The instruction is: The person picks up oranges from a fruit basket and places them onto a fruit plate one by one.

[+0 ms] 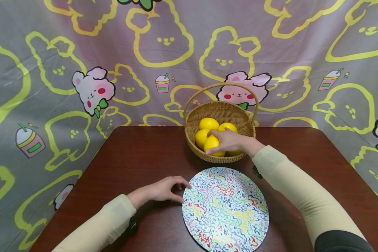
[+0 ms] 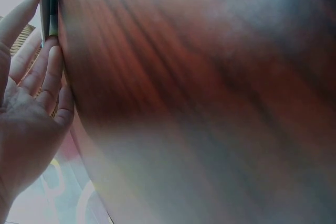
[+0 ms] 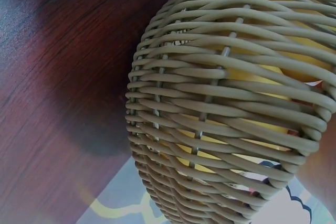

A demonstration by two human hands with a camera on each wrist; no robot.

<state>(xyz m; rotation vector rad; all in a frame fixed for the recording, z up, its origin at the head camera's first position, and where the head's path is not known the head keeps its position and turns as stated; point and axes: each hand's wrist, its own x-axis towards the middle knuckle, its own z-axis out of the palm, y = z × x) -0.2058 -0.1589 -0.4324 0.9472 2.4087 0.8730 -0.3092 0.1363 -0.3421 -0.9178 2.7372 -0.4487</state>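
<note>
A wicker basket (image 1: 204, 156) with a tall arched handle stands at the back of the table and holds several yellow lemons (image 1: 209, 123). Reaching in over its front rim, my right hand (image 1: 230, 140) grips the front lemon (image 1: 211, 143), thumb on the near side and fingers on the far side. My left hand (image 1: 163, 189) rests on the table at the left edge of a round board (image 1: 225, 210) covered in coloured squiggles, its fingertips touching the rim. In the right wrist view the basket's weave (image 3: 210, 87) hides the right hand's fingers.
The dark red-brown wooden table (image 1: 138, 150) carries the board in front of the basket. A grey curtain (image 1: 182, 31) with yellow cartoon outlines hangs behind the table and along its sides.
</note>
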